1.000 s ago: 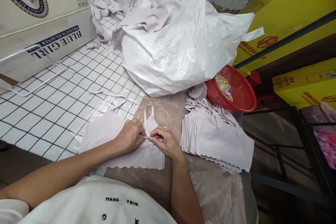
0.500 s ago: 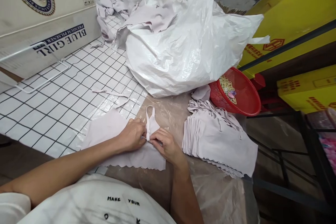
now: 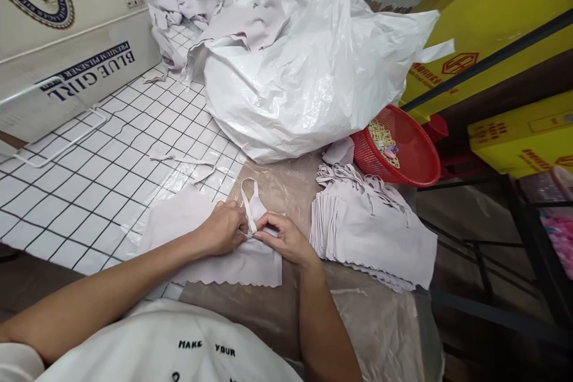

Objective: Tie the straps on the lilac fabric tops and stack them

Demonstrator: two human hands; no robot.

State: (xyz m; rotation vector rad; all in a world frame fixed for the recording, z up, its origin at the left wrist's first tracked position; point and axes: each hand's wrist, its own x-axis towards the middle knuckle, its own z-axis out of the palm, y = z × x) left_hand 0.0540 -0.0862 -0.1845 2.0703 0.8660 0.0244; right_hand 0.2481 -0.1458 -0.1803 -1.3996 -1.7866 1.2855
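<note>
A pale lilac fabric piece with a scalloped lower edge lies flat on the plastic-covered table in front of me. Its looped strap points away from me. My left hand and my right hand meet at the base of that strap, fingers pinched on the fabric there. A second flat piece lies under my left forearm. To the right sits a neat stack of the same fabric pieces.
A large white plastic bag full of fabric stands behind the work spot. A red mesh basket holds small items at the right. A cardboard box sits at the left on the white tiled surface. Yellow boxes stand at the right.
Both hands stay pinched at the strap base with only small finger shifts. The strap loop has tilted slightly left. The view has shifted a little.
</note>
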